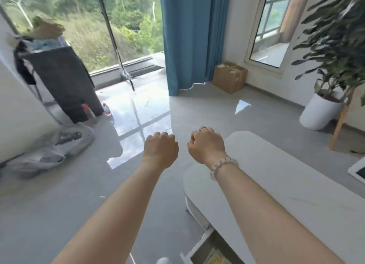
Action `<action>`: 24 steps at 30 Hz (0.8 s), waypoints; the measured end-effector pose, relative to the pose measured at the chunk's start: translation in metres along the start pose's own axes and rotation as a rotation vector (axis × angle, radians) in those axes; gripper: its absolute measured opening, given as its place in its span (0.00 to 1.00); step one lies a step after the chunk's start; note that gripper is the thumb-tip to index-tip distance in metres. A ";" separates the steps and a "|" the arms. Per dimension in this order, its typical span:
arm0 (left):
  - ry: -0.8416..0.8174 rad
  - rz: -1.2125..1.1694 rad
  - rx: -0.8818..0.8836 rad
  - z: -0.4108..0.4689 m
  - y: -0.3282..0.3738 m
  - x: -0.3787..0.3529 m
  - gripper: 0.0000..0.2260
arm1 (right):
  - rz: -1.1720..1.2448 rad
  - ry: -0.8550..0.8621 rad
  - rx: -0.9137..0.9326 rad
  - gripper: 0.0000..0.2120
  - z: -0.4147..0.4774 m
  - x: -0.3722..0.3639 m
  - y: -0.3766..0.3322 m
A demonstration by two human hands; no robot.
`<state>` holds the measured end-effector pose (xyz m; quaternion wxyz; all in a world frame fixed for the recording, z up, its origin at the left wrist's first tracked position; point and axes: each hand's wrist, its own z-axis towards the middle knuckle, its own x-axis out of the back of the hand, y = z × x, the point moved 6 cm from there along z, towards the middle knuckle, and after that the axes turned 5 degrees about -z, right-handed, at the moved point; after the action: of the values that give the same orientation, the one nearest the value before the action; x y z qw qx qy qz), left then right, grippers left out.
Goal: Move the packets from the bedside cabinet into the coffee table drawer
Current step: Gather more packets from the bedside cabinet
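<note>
Both arms reach forward over the grey floor. My left hand (160, 147) is curled into a loose fist with nothing in it. Beside it, my right hand (206, 144), with a bead bracelet on the wrist, is also curled shut and holds nothing. The white coffee table (280, 165) lies to the right under my right forearm. Its drawer (203, 248) stands pulled out at the bottom edge of the view, and a yellow packet (217, 256) lies inside it. The bedside cabinet is out of view.
A dark rack draped with cloth (63, 80) and two bottles (106, 108) stand at the left. A blue curtain (189, 38), a cardboard box (229, 77) and a potted plant in a white pot (320, 113) line the far side. Grey bags (49, 155) lie on the floor at the left.
</note>
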<state>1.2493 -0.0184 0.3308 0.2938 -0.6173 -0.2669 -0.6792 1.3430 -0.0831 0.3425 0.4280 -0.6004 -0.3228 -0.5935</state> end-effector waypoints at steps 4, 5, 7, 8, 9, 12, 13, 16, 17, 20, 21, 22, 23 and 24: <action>0.025 0.055 0.232 -0.040 -0.093 0.034 0.15 | 0.033 -0.049 0.208 0.17 0.008 0.010 -0.108; 0.018 0.081 0.299 -0.052 -0.120 0.040 0.14 | 0.034 -0.058 0.266 0.17 0.007 0.010 -0.138; 0.002 0.096 0.436 -0.081 -0.174 0.047 0.14 | 0.021 -0.066 0.386 0.17 0.001 0.008 -0.198; -0.003 0.083 0.498 -0.097 -0.200 0.049 0.14 | 0.012 -0.065 0.442 0.16 -0.002 0.007 -0.227; -0.005 0.067 0.553 -0.114 -0.224 0.050 0.15 | 0.002 -0.063 0.497 0.16 -0.004 0.006 -0.255; -0.013 0.050 0.680 -0.169 -0.293 0.053 0.16 | -0.038 -0.076 0.660 0.15 -0.016 -0.005 -0.341; -0.013 0.046 0.724 -0.189 -0.316 0.055 0.16 | -0.046 -0.086 0.709 0.15 -0.022 -0.009 -0.371; 0.009 0.028 0.875 -0.254 -0.387 0.056 0.16 | -0.048 -0.098 0.865 0.15 -0.047 -0.025 -0.461; 0.013 0.023 0.929 -0.275 -0.409 0.055 0.16 | -0.048 -0.105 0.915 0.16 -0.057 -0.031 -0.489; -0.005 0.008 1.069 -0.332 -0.464 0.048 0.16 | -0.038 -0.121 1.053 0.16 -0.086 -0.046 -0.565; -0.022 0.009 1.103 -0.349 -0.478 0.044 0.16 | -0.037 -0.124 1.094 0.15 -0.095 -0.051 -0.587; -0.039 0.014 1.134 -0.365 -0.491 0.041 0.16 | -0.036 -0.129 1.131 0.15 -0.104 -0.055 -0.608; -0.050 0.017 1.168 -0.382 -0.503 0.039 0.16 | -0.030 -0.139 1.165 0.14 -0.112 -0.060 -0.629; -0.055 0.016 1.206 -0.398 -0.515 0.037 0.16 | -0.024 -0.149 1.199 0.14 -0.121 -0.065 -0.649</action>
<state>0.6001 0.0432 0.3296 0.5900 -0.3612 -0.6080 -0.3896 0.7036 0.0922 0.3545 0.6613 -0.2910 -0.6369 -0.2690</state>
